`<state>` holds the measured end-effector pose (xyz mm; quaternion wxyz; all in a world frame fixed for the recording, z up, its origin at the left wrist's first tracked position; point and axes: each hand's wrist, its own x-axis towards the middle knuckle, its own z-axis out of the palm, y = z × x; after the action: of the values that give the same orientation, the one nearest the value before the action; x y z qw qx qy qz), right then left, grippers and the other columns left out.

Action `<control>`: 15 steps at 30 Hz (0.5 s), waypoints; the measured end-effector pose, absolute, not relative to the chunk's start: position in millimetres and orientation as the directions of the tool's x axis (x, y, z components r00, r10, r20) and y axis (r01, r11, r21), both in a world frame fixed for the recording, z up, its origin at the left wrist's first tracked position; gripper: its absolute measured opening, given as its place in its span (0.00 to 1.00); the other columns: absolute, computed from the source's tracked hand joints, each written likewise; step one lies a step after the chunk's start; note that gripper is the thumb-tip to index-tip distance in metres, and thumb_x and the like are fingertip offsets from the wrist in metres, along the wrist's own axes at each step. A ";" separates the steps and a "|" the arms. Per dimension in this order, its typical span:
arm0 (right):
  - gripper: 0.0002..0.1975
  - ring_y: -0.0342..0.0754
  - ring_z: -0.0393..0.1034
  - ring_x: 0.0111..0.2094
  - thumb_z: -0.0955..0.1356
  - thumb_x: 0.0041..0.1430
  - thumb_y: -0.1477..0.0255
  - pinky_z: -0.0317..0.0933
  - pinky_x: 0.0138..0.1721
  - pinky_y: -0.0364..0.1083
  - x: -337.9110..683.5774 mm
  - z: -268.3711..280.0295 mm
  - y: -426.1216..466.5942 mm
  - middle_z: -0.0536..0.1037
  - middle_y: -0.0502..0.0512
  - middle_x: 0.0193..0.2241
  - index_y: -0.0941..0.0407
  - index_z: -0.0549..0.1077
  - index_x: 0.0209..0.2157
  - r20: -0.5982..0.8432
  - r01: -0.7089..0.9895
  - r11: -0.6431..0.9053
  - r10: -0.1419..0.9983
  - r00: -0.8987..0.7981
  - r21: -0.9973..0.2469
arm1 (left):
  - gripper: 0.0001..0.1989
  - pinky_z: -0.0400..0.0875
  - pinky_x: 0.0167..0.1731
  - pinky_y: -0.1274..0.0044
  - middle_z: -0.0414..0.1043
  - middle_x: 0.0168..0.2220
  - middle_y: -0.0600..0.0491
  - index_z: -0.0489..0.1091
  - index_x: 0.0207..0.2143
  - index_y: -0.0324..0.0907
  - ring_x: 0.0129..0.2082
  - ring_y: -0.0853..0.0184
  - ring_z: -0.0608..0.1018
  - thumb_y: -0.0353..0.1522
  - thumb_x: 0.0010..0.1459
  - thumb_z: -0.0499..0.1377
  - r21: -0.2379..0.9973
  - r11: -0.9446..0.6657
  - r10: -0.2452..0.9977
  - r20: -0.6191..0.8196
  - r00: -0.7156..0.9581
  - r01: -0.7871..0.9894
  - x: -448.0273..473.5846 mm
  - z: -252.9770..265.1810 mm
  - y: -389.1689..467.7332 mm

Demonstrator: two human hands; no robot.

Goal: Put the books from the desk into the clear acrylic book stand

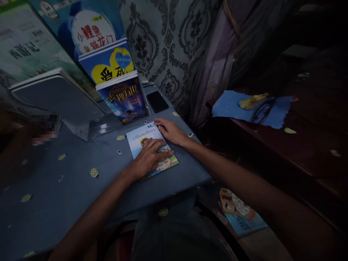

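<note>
A thin picture book (138,136) with a pale blue cover lies on the blue tablecloth near the table's right end. My left hand (149,156) rests flat across the middle of its cover, fingers stretched out and hiding part of the picture. Along the upper right edge of the book, my right hand (170,131) lies with its fingers extended over the corner. Neither hand grips anything. Just behind the picture book stands a dark blue book (126,99), leaning upright in a tiered row.
Behind it rise a yellow-and-blue book (108,65), a large blue book (94,30) and a green book (20,47). A black phone (157,102) lies beside the row. A blue cloth (228,105) covers part of the dark surface at right. Books (241,217) sit low down. Another person is at left.
</note>
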<state>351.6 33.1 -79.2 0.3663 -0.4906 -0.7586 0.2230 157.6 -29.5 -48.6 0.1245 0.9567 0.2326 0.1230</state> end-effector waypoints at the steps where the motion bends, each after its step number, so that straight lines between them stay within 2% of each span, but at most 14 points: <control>1: 0.22 0.52 0.71 0.56 0.59 0.64 0.75 0.61 0.60 0.56 351.6 -79.4 33.3 0.80 0.58 0.52 0.57 0.66 0.58 0.342 0.579 0.424 0.905 -0.252 -0.696 | 0.22 0.59 0.61 0.56 0.67 0.59 0.46 0.71 0.57 0.57 0.62 0.54 0.65 0.27 0.66 0.52 0.294 -0.862 0.473 0.167 0.865 0.414 157.4 -47.0 -31.8; 7: 0.22 0.52 0.71 0.55 0.59 0.63 0.77 0.62 0.59 0.56 350.9 -79.8 33.1 0.80 0.57 0.51 0.57 0.67 0.57 0.358 0.592 0.436 0.899 -0.253 -0.678 | 0.32 0.51 0.66 0.54 0.63 0.63 0.51 0.69 0.59 0.57 0.66 0.55 0.60 0.20 0.58 0.53 0.283 -0.884 0.418 0.124 0.900 0.372 155.9 -41.9 -47.2; 15: 0.22 0.53 0.70 0.55 0.60 0.63 0.77 0.60 0.60 0.56 349.3 -80.1 29.2 0.79 0.59 0.52 0.58 0.67 0.58 0.368 0.604 0.450 0.892 -0.264 -0.658 | 0.29 0.60 0.63 0.60 0.65 0.62 0.47 0.65 0.62 0.51 0.64 0.59 0.63 0.21 0.62 0.52 0.236 -0.901 0.405 0.158 0.901 0.364 152.8 -39.3 -66.0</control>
<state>349.3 29.2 -80.1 0.3635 -0.4855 -0.7701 0.1978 152.8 -66.0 -39.3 0.1011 0.9696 0.1982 0.1020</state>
